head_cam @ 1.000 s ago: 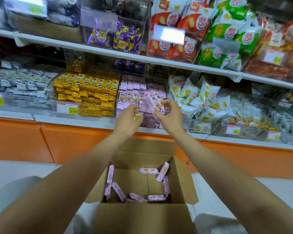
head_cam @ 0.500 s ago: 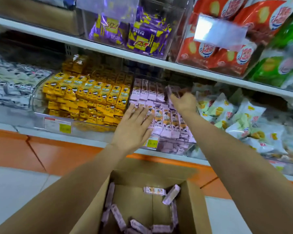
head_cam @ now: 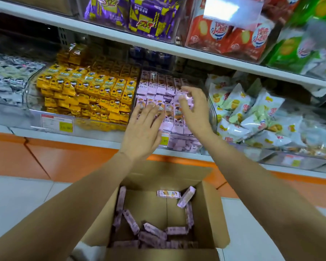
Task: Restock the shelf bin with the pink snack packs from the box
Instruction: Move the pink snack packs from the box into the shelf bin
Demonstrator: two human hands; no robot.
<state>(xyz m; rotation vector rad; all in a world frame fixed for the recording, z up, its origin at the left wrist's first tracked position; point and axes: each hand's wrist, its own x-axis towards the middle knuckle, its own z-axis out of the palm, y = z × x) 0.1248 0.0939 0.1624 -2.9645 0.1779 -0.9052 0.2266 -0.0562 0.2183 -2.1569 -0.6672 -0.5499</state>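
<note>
A shop. Stacked shelves carry clear bins of packaged snacks at ten o'clock. A price label hangs at nine o'clock.

We face a white shelf board running from 9 to 3 o'clock, with an orange base panel below it and pale floor tiles at 8 o'clock. Yellow packs fill 10 o'clock, purple packs 12, red bags 1 and white-green bags 3.

A white lower shelf board carries clear plastic bins side by side: a left bin of yellow wrapped packs, the shelf bin of pink snack packs, and a right bin of white-and-green pillow bags.
</note>
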